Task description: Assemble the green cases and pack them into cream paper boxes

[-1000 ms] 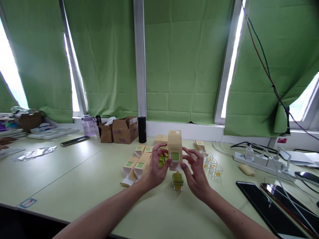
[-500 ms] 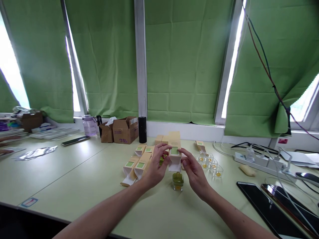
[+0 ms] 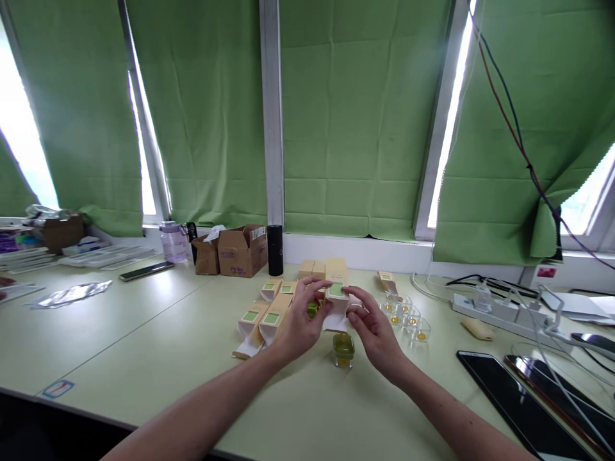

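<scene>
Between both hands is a small tan carton (image 3: 337, 307) with a green label; its white flap hangs open at the near end. My left hand (image 3: 303, 320) grips the carton's left side, fingers on its top edge. Opposite it, my right hand (image 3: 373, 323) pinches the right side with thumb and fingertips. Below the carton, on the table, stands a small clear jar with an olive-green cap (image 3: 343, 349). Something bright green (image 3: 313, 310) shows partly behind my left hand. Similar open cartons (image 3: 273, 320) lie left of my left hand. Several clear cups with yellow bottoms (image 3: 412, 318) sit beyond my right hand.
Brown cardboard boxes (image 3: 240, 253), a black bottle (image 3: 275, 251) and a purple jug (image 3: 173, 243) stand at the back. A power strip (image 3: 509, 317) with cables and dark tablets (image 3: 500, 390) lie right. Another person's hand (image 3: 6, 282) shows at the left edge.
The carton in my hands has tipped slightly, its far end a little lower. Both hands keep nearly the same place. The other person's hand has drawn back toward the left edge.
</scene>
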The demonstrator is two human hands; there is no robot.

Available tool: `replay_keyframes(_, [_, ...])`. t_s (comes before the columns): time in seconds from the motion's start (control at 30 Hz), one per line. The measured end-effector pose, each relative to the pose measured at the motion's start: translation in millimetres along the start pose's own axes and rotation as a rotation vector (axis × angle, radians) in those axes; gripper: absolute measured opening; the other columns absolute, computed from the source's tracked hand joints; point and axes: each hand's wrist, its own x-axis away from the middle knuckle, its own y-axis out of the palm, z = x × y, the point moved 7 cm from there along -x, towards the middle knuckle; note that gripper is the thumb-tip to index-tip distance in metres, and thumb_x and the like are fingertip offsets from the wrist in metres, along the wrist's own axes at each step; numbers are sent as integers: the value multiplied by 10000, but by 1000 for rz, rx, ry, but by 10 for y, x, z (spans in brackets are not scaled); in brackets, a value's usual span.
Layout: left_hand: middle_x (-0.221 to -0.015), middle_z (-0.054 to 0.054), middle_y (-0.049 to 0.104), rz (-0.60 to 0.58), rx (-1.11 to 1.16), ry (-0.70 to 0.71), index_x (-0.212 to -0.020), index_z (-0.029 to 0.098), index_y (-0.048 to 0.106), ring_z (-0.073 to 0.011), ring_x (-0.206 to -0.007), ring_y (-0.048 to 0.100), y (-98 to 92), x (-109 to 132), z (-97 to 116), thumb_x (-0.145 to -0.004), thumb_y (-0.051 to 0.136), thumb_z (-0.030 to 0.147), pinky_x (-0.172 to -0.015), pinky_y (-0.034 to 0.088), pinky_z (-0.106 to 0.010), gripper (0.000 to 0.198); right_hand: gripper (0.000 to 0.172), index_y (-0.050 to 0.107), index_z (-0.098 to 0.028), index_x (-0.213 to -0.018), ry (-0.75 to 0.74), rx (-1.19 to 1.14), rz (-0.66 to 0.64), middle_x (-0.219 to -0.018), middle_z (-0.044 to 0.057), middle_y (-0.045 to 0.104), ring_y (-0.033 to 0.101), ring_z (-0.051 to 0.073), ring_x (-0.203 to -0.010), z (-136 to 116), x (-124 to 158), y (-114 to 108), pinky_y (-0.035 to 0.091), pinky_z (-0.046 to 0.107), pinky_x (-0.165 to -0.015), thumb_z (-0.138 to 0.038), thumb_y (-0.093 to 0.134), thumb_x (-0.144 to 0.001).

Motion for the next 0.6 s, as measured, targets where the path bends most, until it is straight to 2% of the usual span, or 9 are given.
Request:
replay_keyframes(0.1, [-1334,-109,474,8,8,-30,-1308,255,674,-146,-907,635,-1,3,-19,-1013,636,289,-864,603,-342,300,377,647,-363,-1365,34,-27,-37,-1551,83,479,694,163,-930,62,3,8,621,397,-919,-464,656,-1002])
replay_keyframes(0.2, [-1324,-104,474,8,11,-52,-1292,253,682,-137,-880,640,8,7,-22,-1012,641,299,-837,608,-335,287,384,656,-359,-1349,59,-58,-38,-1572,88,441,696,154,-906,83,8,6,626,390,-902,-457,696,-980])
replay_keyframes(0.4, [-1329,-106,473,-11,12,-72,-1292,240,683,-122,-844,636,33,17,-35,-1017,640,337,-816,615,-327,295,387,685,-358,-1307,70,-116,-12,-1563,87,435,717,169,-941,67,7,-6,644,369,-848,-452,757,-939])
replay_keyframes(0.6, [-1327,-110,463,-24,8,-58,-1287,244,702,-144,-914,637,51,24,-11,-1014,650,317,-880,619,-359,287,370,708,-341,-1265,47,-103,47,-1540,83,460,704,134,-864,45,-11,-60,646,365,-849,-450,782,-919])
